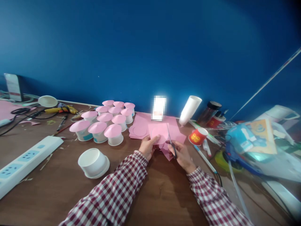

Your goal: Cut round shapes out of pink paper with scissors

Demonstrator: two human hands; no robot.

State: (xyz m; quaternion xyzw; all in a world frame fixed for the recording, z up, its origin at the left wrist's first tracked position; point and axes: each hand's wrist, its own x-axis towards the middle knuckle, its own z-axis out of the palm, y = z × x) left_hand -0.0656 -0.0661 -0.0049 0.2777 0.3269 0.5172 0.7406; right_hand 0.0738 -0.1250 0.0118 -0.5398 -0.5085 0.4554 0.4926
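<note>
My left hand (147, 147) pinches a piece of pink paper (158, 129) by its lower left edge, thumb on top. In my right hand (184, 154) is a pair of scissors (174, 150), its dark handles around my fingers and its blades pointing up along the paper's right side. Whether the blades touch the paper is hard to tell. Beneath and behind lie more pink sheets (178, 124), with a round pink piece (139, 129) at their left. Several white paper cups (115, 140) with pink cone tops (113, 131) stand in rows left of my hands.
A white bowl (91, 160) rests at front left, near a power strip (30, 157). Yellow glue gun (61, 109) and cables lie at back left. To the right are stacked white cups (190, 110), a red cup (198, 136), a marker (205, 159) and a cluttered plastic bag (254, 141).
</note>
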